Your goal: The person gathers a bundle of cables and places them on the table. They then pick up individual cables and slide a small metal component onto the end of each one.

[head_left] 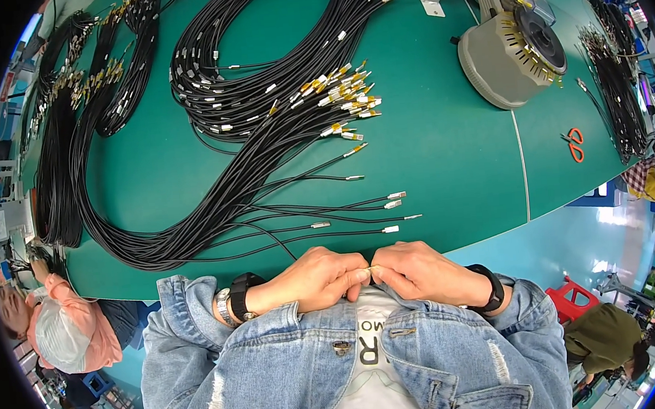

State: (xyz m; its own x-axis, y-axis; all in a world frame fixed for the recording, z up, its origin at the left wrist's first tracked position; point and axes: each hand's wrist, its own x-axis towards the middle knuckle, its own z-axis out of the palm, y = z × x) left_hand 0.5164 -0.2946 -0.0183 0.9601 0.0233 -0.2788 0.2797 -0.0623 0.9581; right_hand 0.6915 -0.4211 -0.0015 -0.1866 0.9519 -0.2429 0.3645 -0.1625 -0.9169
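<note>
Close to my body, at the table's near edge, my left hand (324, 275) and my right hand (409, 269) meet with fingers pinched together. One black cable (278, 241) leaves the bundle and disappears behind my left hand, which appears to grip it. Between the fingertips shows a tiny yellowish bit, too small to name. Just beyond my hands several loose cable ends with silver plugs (390, 229) point right. They belong to a thick, curved bundle of black cables (169, 244), many of whose plugs carry yellow tape (349, 87).
On the green table (446, 149) a second cable coil (186, 69) lies farther back, with more bundles (59, 172) at left and others (615, 89) at far right. A grey tape dispenser (497, 60) stands back right, near red-handled scissors (576, 145). Other people sit at both sides.
</note>
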